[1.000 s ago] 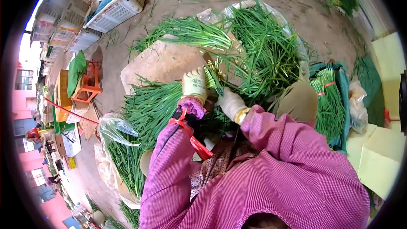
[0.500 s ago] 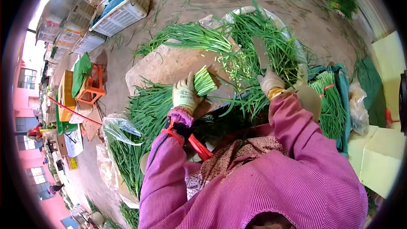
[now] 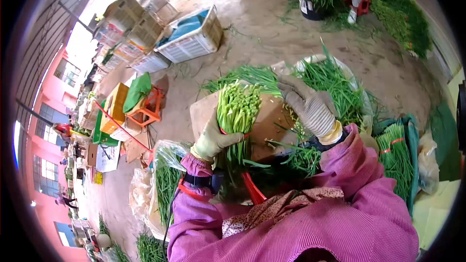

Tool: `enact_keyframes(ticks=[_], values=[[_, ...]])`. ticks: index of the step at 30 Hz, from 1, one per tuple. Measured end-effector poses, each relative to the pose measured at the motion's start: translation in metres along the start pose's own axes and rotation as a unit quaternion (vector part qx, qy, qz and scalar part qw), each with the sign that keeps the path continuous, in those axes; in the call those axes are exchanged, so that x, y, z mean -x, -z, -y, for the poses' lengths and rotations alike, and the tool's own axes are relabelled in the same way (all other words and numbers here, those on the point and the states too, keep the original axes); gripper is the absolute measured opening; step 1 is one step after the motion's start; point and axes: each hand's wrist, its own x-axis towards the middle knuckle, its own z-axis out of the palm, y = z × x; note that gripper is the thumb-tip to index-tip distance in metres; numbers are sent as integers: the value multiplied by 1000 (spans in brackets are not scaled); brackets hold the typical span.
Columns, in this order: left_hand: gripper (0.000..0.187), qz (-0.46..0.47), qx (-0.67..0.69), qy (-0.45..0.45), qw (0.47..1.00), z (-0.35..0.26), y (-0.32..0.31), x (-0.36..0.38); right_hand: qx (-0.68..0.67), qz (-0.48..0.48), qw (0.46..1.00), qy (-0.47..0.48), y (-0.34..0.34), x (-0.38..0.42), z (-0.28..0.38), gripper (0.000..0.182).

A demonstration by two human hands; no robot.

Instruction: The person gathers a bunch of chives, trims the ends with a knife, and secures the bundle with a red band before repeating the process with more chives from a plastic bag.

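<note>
Left hand (image 3: 213,138) grips 1 bunch of chives (image 3: 238,111) upright over the cutting board (image 3: 272,121), trimmed ends up; right hand (image 3: 310,106) hovers spread beside it, holding nothing. Tied bundles (image 3: 395,157) lie right; loose chives (image 3: 335,80) look still unbundled.

Crates (image 3: 187,41) stand beyond the chopping board (image 3: 264,126); a stool (image 3: 145,106) sits to its left, tied bundles (image 3: 395,160) to its right.
</note>
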Motion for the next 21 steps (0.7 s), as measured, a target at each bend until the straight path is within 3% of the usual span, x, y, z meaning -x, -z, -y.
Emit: enact_keyframes(ticks=[2,3,4,8,10,11,12,14,15,20,21], values=[[99,24,40,-23,999,-15,-4,10,-10,30,999,29,-2,-11,34,39],[99,28,40,-22,999,-21,-7,15,-88,45,995,-4,-5,-15,37,39],[91,39,-20,-22,999,-20,-4,20,-86,48,995,2,-7,-17,42,39],[86,106,75,-16,991,26,4,31,-15,130,988,82,-10,-21,46,36],[86,82,109,-10,991,43,2,38,-106,173,974,102,-16,-19,51,34],[85,83,204,40,975,52,1,48,-62,168,984,-1,-10,-11,64,35],[83,84,297,90,947,59,-4,56,-61,169,984,-2,-11,-11,57,35],[79,80,375,48,922,75,-12,59,-244,179,952,-36,-16,-10,36,42],[79,66,368,23,927,79,-15,58,-9,128,989,72,-23,-2,51,41],[86,102,415,-3,904,101,-22,59,193,125,965,122,-23,-13,53,27],[87,85,420,17,903,101,-22,60,207,47,974,80,-17,-21,63,28]])
